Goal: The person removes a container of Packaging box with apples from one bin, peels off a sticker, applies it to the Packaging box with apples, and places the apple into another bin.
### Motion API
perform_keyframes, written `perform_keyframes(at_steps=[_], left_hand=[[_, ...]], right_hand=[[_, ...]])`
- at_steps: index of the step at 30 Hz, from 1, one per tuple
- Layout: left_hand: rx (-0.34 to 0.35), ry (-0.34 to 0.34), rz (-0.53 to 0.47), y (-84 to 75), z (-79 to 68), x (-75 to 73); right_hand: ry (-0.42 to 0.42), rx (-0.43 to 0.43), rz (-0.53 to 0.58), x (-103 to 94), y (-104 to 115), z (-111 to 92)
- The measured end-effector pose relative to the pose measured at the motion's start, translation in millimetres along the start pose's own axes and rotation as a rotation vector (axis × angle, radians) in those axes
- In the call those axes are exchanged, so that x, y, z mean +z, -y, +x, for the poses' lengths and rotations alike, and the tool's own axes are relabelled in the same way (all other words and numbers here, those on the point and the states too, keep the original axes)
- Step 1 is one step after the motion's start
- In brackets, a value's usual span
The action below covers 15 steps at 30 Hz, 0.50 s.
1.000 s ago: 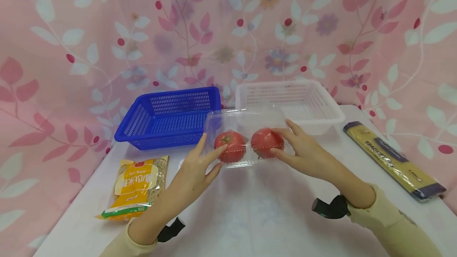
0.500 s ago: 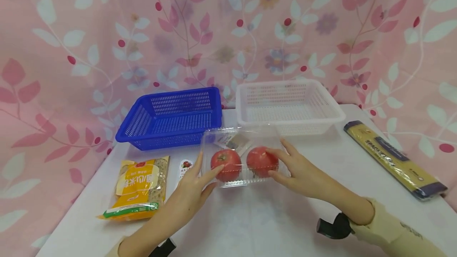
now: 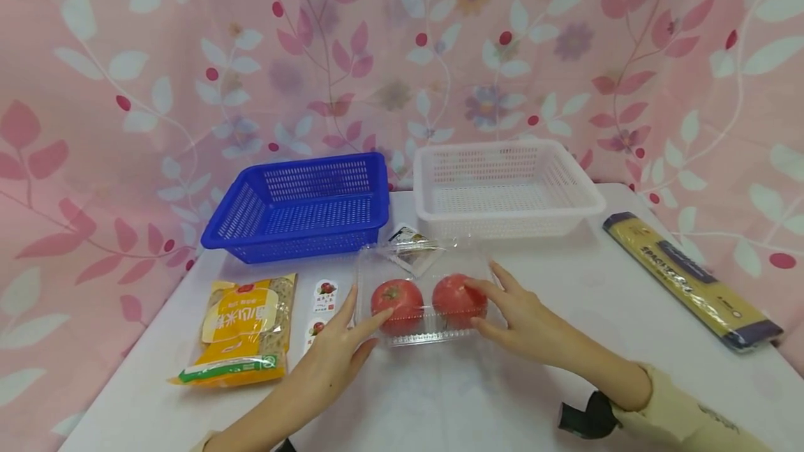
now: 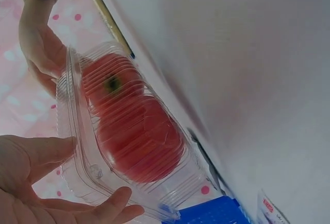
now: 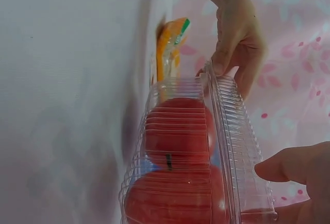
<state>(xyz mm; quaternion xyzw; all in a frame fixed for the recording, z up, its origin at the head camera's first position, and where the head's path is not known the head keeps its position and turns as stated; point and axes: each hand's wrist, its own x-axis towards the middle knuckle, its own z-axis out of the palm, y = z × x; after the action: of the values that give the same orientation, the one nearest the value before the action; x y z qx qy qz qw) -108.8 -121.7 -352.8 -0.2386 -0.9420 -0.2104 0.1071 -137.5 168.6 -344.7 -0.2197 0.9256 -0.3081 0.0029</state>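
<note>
A clear plastic clamshell box (image 3: 373, 267) holds two red tomatoes (image 3: 397, 305) (image 3: 460, 300) side by side. My left hand (image 3: 333, 351) grips its left end, thumb on the near side and fingers along the end. At the opposite end my right hand (image 3: 524, 319) holds it the same way, index finger over the lid. The lid is closed in both wrist views. In the right wrist view the box (image 5: 227, 147) is close over the white tabletop, with my right thumb (image 5: 289, 165) against its ridged edge.
Behind the box stand a blue basket (image 3: 295, 250) and a white basket (image 3: 515, 222). A small sachet (image 3: 405, 234) lies at the box's far edge. To the left are a yellow food bag (image 3: 245, 326) and two fruit-printed labels (image 3: 325, 293); a spaghetti pack (image 3: 691, 281) lies right.
Both hands have brought the box of tomatoes down and nearer, away from the baskets. The sachet and the labels on the left have come into fuller view.
</note>
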Motion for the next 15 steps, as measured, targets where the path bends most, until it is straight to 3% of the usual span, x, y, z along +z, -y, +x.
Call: perform_keyframes(at_steps=[6, 15], left_hand=[[-0.002, 0.008, -0.010, 4.6, -2.1, 7.8], [0.050, -0.041, 0.007, 9.3, -4.0, 15.6]], right_hand=[[-0.024, -0.013, -0.025, 9.5, -5, -1], [-0.061, -0.032, -0.070, 17.4, -10, -2]])
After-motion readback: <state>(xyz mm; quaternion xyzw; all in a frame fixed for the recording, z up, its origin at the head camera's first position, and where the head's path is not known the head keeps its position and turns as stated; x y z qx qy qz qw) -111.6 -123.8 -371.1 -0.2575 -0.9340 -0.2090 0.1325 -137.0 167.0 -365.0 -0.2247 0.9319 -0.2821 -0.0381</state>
